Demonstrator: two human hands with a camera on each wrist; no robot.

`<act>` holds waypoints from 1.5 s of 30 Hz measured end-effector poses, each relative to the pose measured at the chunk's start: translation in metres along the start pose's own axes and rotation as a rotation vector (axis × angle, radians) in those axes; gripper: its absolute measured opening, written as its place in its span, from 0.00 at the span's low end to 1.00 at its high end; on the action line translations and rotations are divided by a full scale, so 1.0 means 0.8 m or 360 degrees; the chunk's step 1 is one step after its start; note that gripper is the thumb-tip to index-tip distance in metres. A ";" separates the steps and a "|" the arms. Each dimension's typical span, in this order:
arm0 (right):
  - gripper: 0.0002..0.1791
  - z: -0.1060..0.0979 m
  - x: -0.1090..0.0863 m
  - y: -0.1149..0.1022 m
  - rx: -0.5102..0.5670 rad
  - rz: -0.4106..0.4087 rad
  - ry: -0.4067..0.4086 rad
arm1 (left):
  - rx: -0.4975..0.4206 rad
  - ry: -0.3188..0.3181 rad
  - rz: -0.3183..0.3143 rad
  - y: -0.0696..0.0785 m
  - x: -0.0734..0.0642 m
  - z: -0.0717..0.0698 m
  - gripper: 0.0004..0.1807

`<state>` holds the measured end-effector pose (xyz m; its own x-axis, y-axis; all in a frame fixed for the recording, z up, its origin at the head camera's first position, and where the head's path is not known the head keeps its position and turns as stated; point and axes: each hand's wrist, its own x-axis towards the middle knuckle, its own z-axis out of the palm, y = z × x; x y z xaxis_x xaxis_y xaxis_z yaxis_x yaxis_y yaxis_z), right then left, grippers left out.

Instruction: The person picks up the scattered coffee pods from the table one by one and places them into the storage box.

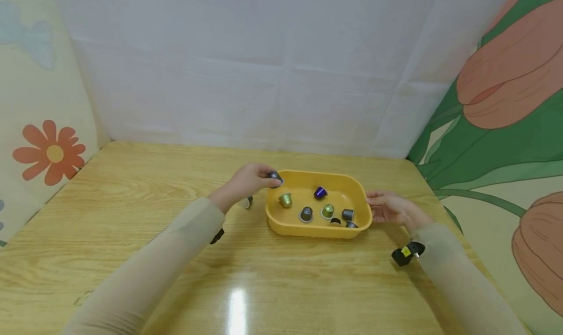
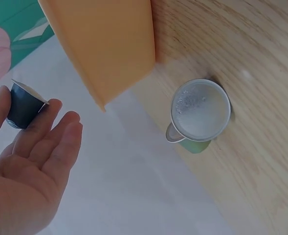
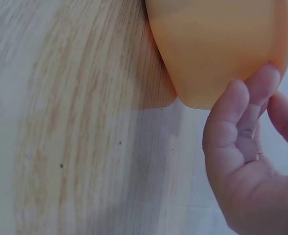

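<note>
My left hand (image 1: 246, 181) pinches a dark coffee capsule (image 2: 25, 105) between thumb and fingers, over the left rim of a yellow basket (image 1: 314, 231). Inside the basket lie several loose capsules, among them a purple one (image 1: 320, 193), a gold one (image 1: 285, 200), a green one (image 1: 327, 211) and a dark grey one (image 1: 306, 214). At the basket's right end, my right hand (image 1: 393, 209) holds the wall, its fingers against the outside and its thumb near the rim. Below my left wrist, a capsule with a silvery foil lid (image 2: 201, 110) lies on the table, partly hidden in the head view.
The wooden table (image 1: 176, 286) runs back to a white sheet (image 1: 242, 80). Printed panels with a red flower (image 1: 53, 153) and large tulips (image 1: 506, 80) flank it. A black camera (image 1: 406, 253) is strapped to the right wrist.
</note>
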<state>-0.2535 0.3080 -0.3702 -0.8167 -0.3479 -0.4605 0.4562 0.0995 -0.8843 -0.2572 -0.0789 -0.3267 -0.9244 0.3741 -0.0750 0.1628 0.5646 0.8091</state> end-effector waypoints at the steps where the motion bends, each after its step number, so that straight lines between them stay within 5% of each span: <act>1: 0.08 0.000 0.000 0.000 0.0000 0.0001 0.0004 | 0.0005 -0.0003 0.0001 0.001 0.001 0.001 0.22; 29: 0.09 0.002 0.002 0.000 0.0006 0.0002 -0.0010 | 0.0020 -0.0155 0.0063 0.022 0.016 0.017 0.16; 45: 0.07 0.000 0.004 0.002 0.0013 0.0008 0.0002 | -0.0235 -0.0254 -0.0092 0.021 0.029 0.025 0.14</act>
<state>-0.2557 0.3073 -0.3730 -0.8147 -0.3464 -0.4650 0.4633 0.0934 -0.8813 -0.2691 -0.0461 -0.3264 -0.8623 0.4627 -0.2057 0.0478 0.4789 0.8766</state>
